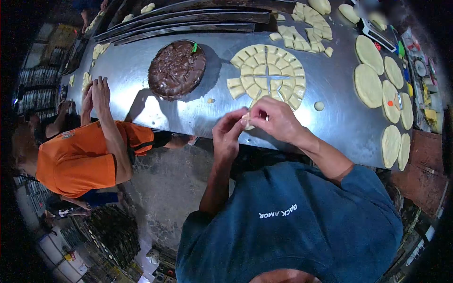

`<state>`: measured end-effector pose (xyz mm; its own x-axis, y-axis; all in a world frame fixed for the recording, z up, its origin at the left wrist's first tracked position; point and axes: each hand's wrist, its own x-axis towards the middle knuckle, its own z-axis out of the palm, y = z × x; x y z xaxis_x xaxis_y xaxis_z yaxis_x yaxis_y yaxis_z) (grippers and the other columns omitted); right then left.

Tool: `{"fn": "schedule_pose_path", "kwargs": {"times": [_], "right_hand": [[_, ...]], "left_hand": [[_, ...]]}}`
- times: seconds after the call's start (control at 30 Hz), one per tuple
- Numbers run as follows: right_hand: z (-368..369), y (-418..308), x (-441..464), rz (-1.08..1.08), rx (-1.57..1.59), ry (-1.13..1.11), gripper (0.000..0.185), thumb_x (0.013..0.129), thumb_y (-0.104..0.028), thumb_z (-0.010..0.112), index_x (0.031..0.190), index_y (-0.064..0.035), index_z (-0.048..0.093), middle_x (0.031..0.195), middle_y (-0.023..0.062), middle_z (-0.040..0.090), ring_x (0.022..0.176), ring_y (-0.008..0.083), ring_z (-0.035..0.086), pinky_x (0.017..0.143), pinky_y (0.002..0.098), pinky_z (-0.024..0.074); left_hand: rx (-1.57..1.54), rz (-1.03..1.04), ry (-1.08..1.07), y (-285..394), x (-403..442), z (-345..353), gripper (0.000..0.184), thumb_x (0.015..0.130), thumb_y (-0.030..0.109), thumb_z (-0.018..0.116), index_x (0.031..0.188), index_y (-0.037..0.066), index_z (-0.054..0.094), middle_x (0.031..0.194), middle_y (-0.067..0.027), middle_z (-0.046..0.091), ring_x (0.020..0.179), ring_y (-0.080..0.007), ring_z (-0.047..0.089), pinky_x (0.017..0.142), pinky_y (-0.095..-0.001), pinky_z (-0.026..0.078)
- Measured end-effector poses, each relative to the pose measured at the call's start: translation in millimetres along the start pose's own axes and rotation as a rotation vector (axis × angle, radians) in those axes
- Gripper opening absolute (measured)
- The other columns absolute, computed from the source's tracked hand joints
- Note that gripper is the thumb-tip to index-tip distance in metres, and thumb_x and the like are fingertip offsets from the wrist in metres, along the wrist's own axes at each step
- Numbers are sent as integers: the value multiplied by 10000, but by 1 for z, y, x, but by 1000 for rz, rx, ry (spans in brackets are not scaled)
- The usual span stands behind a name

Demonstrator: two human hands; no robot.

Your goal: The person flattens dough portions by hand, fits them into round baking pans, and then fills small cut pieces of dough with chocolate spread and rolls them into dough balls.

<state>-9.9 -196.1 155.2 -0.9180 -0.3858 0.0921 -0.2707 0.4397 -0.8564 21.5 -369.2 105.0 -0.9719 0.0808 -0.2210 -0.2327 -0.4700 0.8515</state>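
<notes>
Both my hands meet over the table's near edge, pinching one small piece of pale dough [247, 120] between the fingertips. My left hand [228, 133] has it from the left, closed. My right hand [278, 118] grips it from the right, also closed, with the fingers curled. Just beyond them lies a round of dough [268, 68] cut into many small pieces, a wedge at its left slightly apart. To the left of that round stands a round pan of dark brown chocolate-like filling [177, 70], with a small green thing on its rim.
Several flat dough ovals [368, 86] lie along the right, near a white device [378, 35]. More cut dough [315, 21] is at the back. Dark stacked trays [188, 28] stand at the back left. A co-worker in an orange shirt [78, 160] works at the left.
</notes>
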Motion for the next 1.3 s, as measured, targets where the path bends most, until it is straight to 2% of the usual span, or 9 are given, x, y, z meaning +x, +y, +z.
{"fn": "schedule_pose_path", "kwargs": {"times": [0.23, 0.4, 0.5, 0.57, 0.67, 0.83, 0.97, 1.1, 1.3], "right_hand": [[39, 5, 42, 120, 3, 176, 151, 847, -164, 603, 894, -31, 656, 817, 139, 610, 776, 319, 613, 703, 376, 490], [62, -3, 54, -99, -113, 200, 155, 834, -118, 624, 958, -25, 633, 887, 114, 630, 839, 305, 616, 731, 386, 494], [63, 3, 61, -226, -254, 113, 202, 787, -104, 680, 969, -31, 635, 897, 89, 627, 817, 278, 620, 709, 369, 495], [54, -7, 67, -12, -336, 11, 170, 781, -124, 685, 932, -57, 639, 894, 85, 626, 810, 276, 615, 708, 368, 491], [38, -6, 68, -129, -337, 137, 138, 787, -145, 687, 888, -59, 649, 828, 96, 628, 755, 280, 614, 689, 373, 490], [24, 22, 30, 114, -109, 143, 114, 823, -110, 656, 901, -26, 665, 881, 108, 637, 770, 267, 643, 667, 353, 506], [10, 14, -11, -83, -63, 290, 131, 793, -102, 653, 894, -20, 634, 834, 126, 633, 756, 291, 632, 682, 373, 510], [-8, 16, -35, -30, 26, 115, 150, 789, -132, 663, 902, -38, 635, 808, 116, 623, 744, 292, 628, 676, 387, 500], [-24, 24, -39, -85, -156, 249, 164, 792, -106, 673, 941, -42, 654, 824, 93, 642, 748, 266, 620, 692, 347, 473]], "left_hand": [[-294, -111, 4, -1, 30, -36, 242, 906, 30, 570, 1145, -7, 581, 1151, -130, 612, 1012, -191, 609, 856, -326, 516], [-328, -186, 67, 10, 42, -60, 311, 939, 55, 511, 1234, -41, 542, 1214, -148, 582, 1063, -211, 596, 889, -330, 510], [-315, -231, -29, 16, 53, -74, 311, 939, 46, 507, 1228, -61, 545, 1196, -154, 599, 1024, -202, 609, 882, -315, 504], [-198, -203, -85, 16, 56, -74, 296, 930, 45, 527, 1203, -65, 563, 1124, -144, 632, 976, -185, 624, 871, -316, 503], [-125, -334, -250, 13, 67, -78, 294, 923, 40, 538, 1196, -67, 565, 1089, -138, 638, 980, -182, 624, 872, -319, 503], [-154, -274, -145, 12, 47, -29, 363, 902, 41, 569, 1255, -32, 526, 1153, -118, 607, 1034, -183, 604, 928, -327, 499], [-308, -239, -64, -16, 22, 1, 354, 927, 53, 546, 1261, -60, 514, 1173, -130, 601, 1033, -198, 606, 921, -313, 503], [-175, -139, -133, -21, 3, 28, 333, 937, 75, 544, 1231, -83, 545, 1172, -130, 615, 1003, -161, 608, 871, -256, 496], [-187, -224, -130, -16, -1, 44, 356, 927, 63, 556, 1253, -76, 528, 1165, -138, 619, 990, -161, 612, 840, -253, 498]]}}
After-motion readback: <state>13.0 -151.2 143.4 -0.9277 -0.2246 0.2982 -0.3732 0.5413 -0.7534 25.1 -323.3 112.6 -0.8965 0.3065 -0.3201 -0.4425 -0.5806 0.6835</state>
